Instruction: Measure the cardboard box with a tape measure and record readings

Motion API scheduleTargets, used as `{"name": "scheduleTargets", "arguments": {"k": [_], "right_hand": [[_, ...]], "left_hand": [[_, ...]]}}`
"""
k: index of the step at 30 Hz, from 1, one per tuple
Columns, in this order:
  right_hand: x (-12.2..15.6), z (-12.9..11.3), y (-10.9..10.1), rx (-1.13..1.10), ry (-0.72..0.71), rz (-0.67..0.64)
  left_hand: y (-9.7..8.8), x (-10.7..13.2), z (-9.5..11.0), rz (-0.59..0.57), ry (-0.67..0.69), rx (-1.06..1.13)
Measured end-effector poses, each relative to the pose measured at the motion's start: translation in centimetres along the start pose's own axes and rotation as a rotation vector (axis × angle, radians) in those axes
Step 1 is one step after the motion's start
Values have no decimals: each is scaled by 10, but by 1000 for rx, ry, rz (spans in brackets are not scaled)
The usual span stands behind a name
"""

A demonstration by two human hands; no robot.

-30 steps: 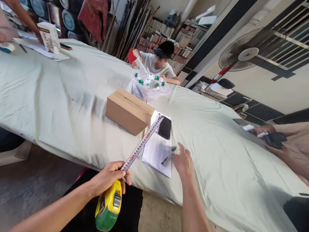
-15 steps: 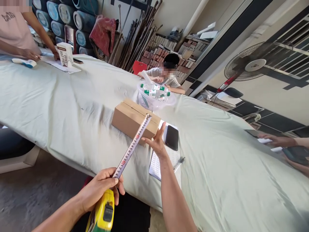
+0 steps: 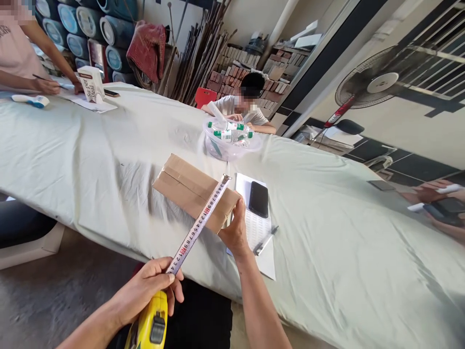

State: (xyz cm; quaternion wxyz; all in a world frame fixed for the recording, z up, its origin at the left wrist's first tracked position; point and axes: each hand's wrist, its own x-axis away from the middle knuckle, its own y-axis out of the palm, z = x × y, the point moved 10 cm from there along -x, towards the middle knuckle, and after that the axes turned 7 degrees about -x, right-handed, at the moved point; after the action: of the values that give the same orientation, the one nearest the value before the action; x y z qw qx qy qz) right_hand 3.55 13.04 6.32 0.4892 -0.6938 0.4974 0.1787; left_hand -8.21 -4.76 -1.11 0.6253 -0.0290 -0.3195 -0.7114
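Note:
My left hand [image 3: 150,290] is closed around a yellow tape measure [image 3: 152,322], thumb pressed on its drawn-out blade [image 3: 196,228]. The blade slants up and away, its hooked end lying over a brown cardboard box [image 3: 192,186]. At the box's right end, my right hand [image 3: 235,227] grips the edge with thumb and fingers. The box is tilted on the cloth-covered table [image 3: 109,145]. Just right of this hand, a black phone [image 3: 258,199] and a pen [image 3: 267,241] lie on written paper sheets [image 3: 256,225].
A plastic basin [image 3: 227,151] with several water bottles stands beyond the box. One person [image 3: 250,97] sits behind it; another [image 3: 22,58] writes at the far left near a white carton [image 3: 91,85]. At right are a person's hands [image 3: 434,191]. A fan [image 3: 381,82] stands behind.
My right hand, open beside the box before, has closed on its right end. The box has tipped and turned, its left end shifting left. The tape measure stays in my left hand.

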Motion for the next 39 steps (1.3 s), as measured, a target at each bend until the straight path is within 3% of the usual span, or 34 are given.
{"name": "scheduleTargets", "arguments": {"k": [6,15,20,24,27,31,34,39], "right_hand": [[2,14,0,30,74,2],[1,20,0,11,113,-2],[-6,19,-4,-33,162,-3],[-12,19,-12,-156,324,-22],[-7,24,-17,-352,509,-38],[2,23,-25,-561,656,-58],[4,17,-33,-606,702,-86],[5,4,-41,-612,669,-181]], "left_hand": [[-7,1,-11,30,-19,-78],[-17,-4,6,205,37,-299],[-13,-8,11,189,66,-371],[-13,-7,21,114,83,-431],[-16,-2,37,48,65,-519],[-23,7,65,-25,8,-796],[-34,10,99,-1,17,-1012],[-35,9,142,-178,3,-1289]]}}
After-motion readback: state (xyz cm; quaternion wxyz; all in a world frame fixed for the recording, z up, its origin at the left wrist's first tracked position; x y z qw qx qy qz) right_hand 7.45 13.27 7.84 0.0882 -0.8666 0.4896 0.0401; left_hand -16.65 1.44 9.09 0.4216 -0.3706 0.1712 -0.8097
